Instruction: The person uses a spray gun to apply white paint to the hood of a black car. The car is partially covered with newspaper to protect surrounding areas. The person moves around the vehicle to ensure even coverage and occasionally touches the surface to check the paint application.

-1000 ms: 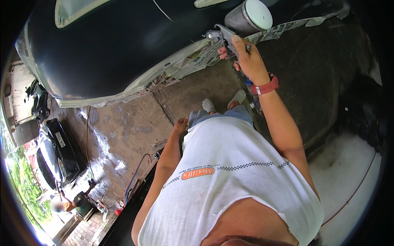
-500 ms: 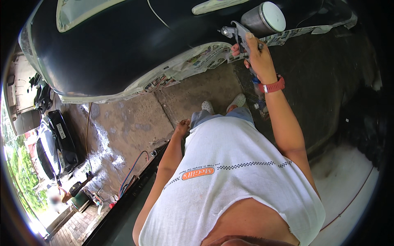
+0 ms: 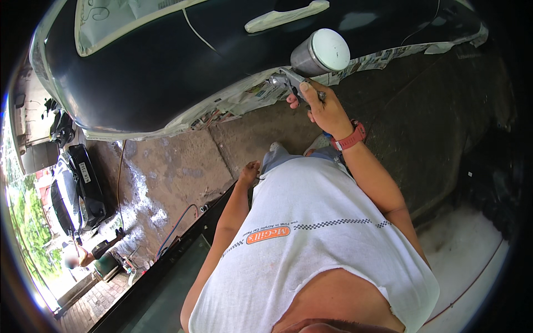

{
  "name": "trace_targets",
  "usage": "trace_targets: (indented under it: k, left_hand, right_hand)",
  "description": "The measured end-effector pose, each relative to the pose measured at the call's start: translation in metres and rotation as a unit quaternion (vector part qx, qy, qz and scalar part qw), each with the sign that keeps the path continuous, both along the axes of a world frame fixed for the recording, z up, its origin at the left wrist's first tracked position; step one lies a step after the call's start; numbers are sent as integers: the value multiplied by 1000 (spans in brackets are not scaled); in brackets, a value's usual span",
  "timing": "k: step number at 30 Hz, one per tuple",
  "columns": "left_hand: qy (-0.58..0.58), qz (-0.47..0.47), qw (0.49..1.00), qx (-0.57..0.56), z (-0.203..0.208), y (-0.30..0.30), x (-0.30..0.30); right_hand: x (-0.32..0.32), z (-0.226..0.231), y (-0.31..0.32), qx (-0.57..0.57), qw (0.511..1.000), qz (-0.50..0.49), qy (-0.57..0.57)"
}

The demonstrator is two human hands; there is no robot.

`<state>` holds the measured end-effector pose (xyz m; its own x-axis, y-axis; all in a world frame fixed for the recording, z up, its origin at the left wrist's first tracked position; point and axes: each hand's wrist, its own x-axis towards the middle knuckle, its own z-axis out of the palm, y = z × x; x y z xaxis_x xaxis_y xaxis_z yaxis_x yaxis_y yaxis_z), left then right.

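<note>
My right hand (image 3: 327,111), with a red wristwatch (image 3: 351,136) above it on the wrist, is closed round a metal spray gun (image 3: 288,82). The gun's silver cup (image 3: 320,53) has a white lid turned toward me. Its nozzle points left, near the lower edge of a dark car body panel (image 3: 150,83). Whether the nozzle touches the panel I cannot tell; a small gap seems to show. Down beside my thigh hangs my left hand (image 3: 251,172), its fingers curled; anything inside them is hidden.
Newspaper masking (image 3: 233,102) lines the panel's lower edge, and pale tape covers the door handle (image 3: 287,16). Another dark car surface (image 3: 183,277) lies close on my left. A hose (image 3: 120,177) runs over the concrete floor (image 3: 166,166). A parked car (image 3: 83,188) and a person (image 3: 83,258) are farther left.
My right hand has carried the spray gun left and closer to my body, lower along the panel. My left hand stays by my thigh. The view has shifted slightly.
</note>
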<state>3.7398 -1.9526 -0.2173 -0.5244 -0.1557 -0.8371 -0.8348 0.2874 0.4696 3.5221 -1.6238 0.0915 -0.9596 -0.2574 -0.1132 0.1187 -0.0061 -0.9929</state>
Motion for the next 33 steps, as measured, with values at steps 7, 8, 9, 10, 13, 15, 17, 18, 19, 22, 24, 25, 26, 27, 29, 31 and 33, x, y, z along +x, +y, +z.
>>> trace_targets:
  k: [7,8,9,10,13,15,17,18,19,22,24,25,26,27,29,31,33]
  left_hand:
    - [-5,18,1000,8,10,30,-9]
    - [0,29,1000,11,-2,28,1]
    - [6,41,999,14,-15,26,11]
    - [12,46,999,20,-14,30,10]
    - [3,-3,1000,-1,2,42,8]
    - [16,-29,999,-15,15,47,5]
    - [11,-41,999,-23,25,53,0]
    - [19,-57,998,-26,27,57,-4]
    - [27,-71,997,-31,25,55,-5]
    - [35,-69,997,-24,15,53,-7]
    - [28,-63,997,-25,12,57,-14]
    - [22,-64,997,-33,16,62,-19]
    - [16,-65,997,-40,19,67,-24]
    - [24,-61,997,-36,22,73,-29]
    - [41,-50,998,-27,27,82,-35]
    - [46,-62,996,-34,35,92,-40]
    - [49,-86,994,-41,47,104,-46]
  right_hand:
    - [-11,1,55,18,996,-72,-41]
    - [-12,-3,68,22,995,-92,-39]
    - [-15,-11,80,25,993,-111,-36]
    - [-16,-13,89,31,990,-137,-33]
    - [-18,-14,121,20,981,-193,-17]
    - [-20,-14,141,31,973,-229,-10]
    - [-25,-18,158,30,968,-251,-2]
    - [-27,-21,167,30,965,-262,2]
    - [-30,-23,173,28,965,-261,-1]
    - [-39,-31,186,18,969,-248,-8]
    - [-45,-32,190,13,973,-229,-12]
    - [-46,-28,191,3,975,-223,-6]
    - [-49,-29,194,9,975,-223,-6]
    - [-54,-30,199,15,975,-223,-6]
    - [-62,-31,212,27,976,-218,-5]
    - [-68,-31,226,30,970,-242,-1]
    - [-75,-34,243,34,964,-262,5]
